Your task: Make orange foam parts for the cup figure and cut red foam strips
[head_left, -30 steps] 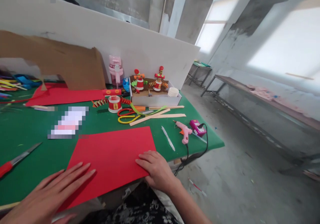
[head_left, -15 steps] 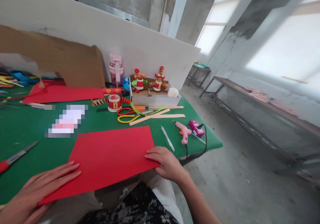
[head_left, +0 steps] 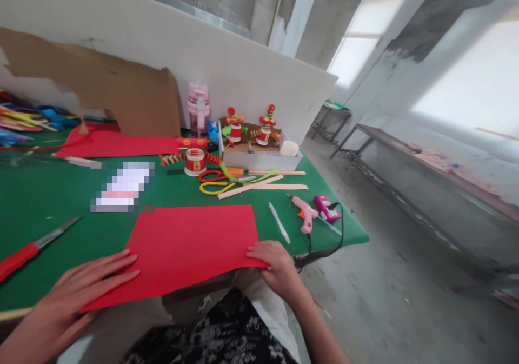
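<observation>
A sheet of red paper (head_left: pixel 194 245) lies at the table's front edge, its near side reaching out over my lap. My left hand (head_left: pixel 87 288) has its long fingers laid across the sheet's near left corner, the thumb below it. At the near right corner my right hand (head_left: pixel 273 261) pinches the sheet, fingers on top and thumb hidden underneath. Left of the paper is a utility-type knife or scissors with a red handle (head_left: pixel 20 258) and pointed blade. A thin white stick-like strip (head_left: pixel 279 222) lies just right of the sheet.
Behind the paper are a small red-and-white cup figure (head_left: pixel 195 163), scissors with yellow handles (head_left: pixel 214 187) and pale wooden strips (head_left: pixel 251 186). A white box (head_left: pixel 259 160) holds two figures. A pink glue gun (head_left: pixel 306 212) with a black cord lies near the right edge of the green table (head_left: pixel 348 229).
The view has shifted slightly, so the table's things appear further right. Both hands keep their places on the red paper, whose near edge now bows a little more.
</observation>
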`<act>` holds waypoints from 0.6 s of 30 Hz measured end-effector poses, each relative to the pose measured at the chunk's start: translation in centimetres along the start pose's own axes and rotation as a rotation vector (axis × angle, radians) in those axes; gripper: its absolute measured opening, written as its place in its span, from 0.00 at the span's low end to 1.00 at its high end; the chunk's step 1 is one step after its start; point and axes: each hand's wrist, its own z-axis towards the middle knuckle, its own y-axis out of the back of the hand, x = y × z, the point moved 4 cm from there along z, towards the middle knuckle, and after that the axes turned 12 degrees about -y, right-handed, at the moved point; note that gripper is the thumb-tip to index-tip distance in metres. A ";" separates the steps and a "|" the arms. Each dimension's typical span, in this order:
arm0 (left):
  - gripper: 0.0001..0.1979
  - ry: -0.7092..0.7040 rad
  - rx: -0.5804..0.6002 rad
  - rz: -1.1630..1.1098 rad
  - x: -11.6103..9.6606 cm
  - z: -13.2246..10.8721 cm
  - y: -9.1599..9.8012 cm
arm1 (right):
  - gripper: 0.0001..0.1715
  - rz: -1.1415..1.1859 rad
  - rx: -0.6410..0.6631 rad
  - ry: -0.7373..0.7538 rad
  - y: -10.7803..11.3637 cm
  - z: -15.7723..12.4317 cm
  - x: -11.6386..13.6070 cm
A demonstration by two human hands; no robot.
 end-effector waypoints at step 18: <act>0.19 0.287 -0.174 -0.187 -0.7 4.1 4.0 | 0.10 0.080 -0.159 -0.267 0.4 1.8 -1.1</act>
